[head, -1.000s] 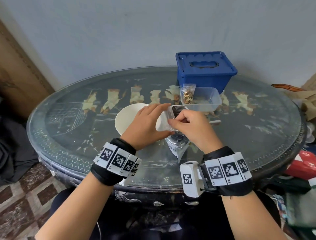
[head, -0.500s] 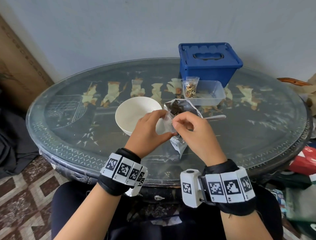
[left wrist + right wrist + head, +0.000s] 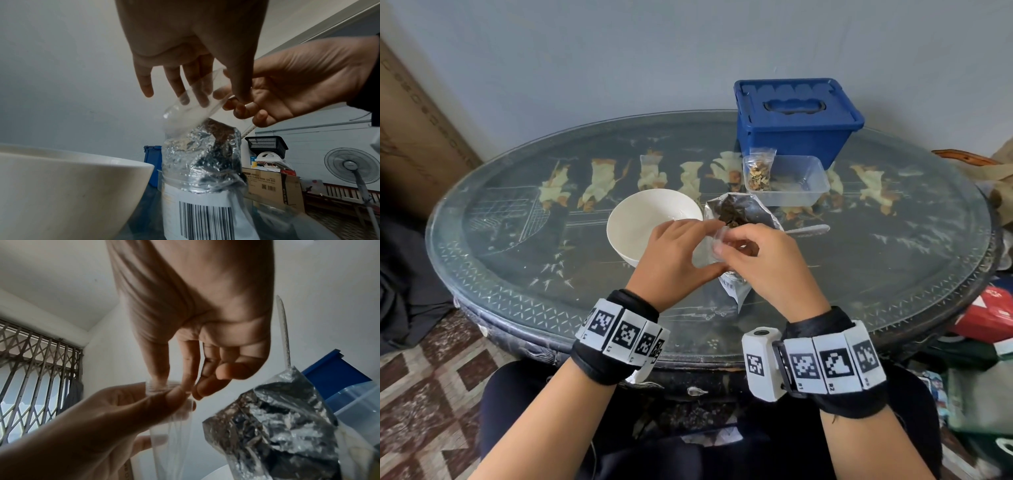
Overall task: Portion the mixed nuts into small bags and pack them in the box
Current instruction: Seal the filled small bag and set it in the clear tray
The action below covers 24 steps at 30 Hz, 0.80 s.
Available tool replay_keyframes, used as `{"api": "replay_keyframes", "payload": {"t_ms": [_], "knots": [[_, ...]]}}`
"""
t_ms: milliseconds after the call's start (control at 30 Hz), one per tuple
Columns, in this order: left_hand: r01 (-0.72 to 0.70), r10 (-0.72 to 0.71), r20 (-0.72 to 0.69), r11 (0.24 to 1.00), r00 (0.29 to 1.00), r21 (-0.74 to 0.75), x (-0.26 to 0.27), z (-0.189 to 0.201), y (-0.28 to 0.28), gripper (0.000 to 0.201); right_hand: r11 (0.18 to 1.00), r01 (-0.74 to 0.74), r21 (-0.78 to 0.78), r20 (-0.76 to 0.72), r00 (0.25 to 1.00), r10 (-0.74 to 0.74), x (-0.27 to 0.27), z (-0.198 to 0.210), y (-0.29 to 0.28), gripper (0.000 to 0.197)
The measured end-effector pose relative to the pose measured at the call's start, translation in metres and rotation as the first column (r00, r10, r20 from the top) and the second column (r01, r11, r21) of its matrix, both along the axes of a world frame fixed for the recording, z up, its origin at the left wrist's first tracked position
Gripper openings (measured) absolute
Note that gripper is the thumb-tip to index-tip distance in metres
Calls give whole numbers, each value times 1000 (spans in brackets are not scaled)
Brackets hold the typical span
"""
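Both hands hold a small empty clear bag (image 3: pixel 708 251) above the near side of the table. My left hand (image 3: pixel 698 240) pinches one side of its mouth between thumb and fingers. My right hand (image 3: pixel 736 246) pinches the other side with thumb and forefinger (image 3: pixel 160 369). In the left wrist view the clear bag (image 3: pixel 191 105) hangs just above the open foil nut pouch (image 3: pixel 201 159). That pouch (image 3: pixel 739 212) stands behind my hands. A filled small bag (image 3: pixel 756 171) leans in the clear plastic box (image 3: pixel 804 185). A white spoon handle (image 3: pixel 808 230) sticks out beside my right hand; whether it is held is unclear.
An empty white bowl (image 3: pixel 650 222) sits left of the pouch. A blue lidded bin (image 3: pixel 794 116) stands at the back behind the clear box. The oval glass-topped table (image 3: pixel 517 240) has a raised rim. Clutter lies on the floor at the right (image 3: pixel 989 318).
Both hands kept hold of the small clear bag and drew slightly toward me, so the pouch's open top now shows behind them. The fingers shifted along the bag's mouth.
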State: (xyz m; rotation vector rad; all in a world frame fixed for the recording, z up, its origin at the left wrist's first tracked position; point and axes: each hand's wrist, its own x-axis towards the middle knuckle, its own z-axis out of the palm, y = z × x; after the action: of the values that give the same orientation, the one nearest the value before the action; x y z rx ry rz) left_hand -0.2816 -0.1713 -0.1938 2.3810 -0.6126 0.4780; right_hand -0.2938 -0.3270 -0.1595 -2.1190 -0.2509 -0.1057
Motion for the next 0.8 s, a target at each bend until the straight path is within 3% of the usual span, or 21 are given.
{"api": "replay_keyframes", "payload": {"t_ms": [167, 333, 433, 500, 633, 700, 800], "knots": [[-29, 28, -14, 997, 1000, -72, 5, -2, 4, 55, 997, 17, -71, 83, 996, -11, 6, 13, -11, 11], [-86, 74, -88, 985, 993, -151, 9, -3, 6, 57, 961, 161, -226, 226, 968, -109, 23, 33, -39, 16], [-124, 100, -142, 977, 985, -174, 11, -3, 6, 61, 838, 216, -501, 139, 976, -169, 36, 31, -57, 29], [-165, 132, -173, 967, 976, -194, 13, -3, 5, 52, 791, 180, -584, 44, 981, -190, 39, 28, -66, 34], [-206, 159, -215, 955, 964, -215, 14, -5, 3, 49, 829, 102, -550, -70, 983, -167, 38, 21, -71, 23], [-214, 162, -238, 953, 958, -213, 14, -7, 1, 50, 888, 147, -436, -43, 982, -184, 39, 17, -67, 12], [-227, 171, -253, 951, 952, -211, 15, -10, -1, 50, 948, 247, -203, 39, 969, -244, 43, 12, -57, 12]]}}
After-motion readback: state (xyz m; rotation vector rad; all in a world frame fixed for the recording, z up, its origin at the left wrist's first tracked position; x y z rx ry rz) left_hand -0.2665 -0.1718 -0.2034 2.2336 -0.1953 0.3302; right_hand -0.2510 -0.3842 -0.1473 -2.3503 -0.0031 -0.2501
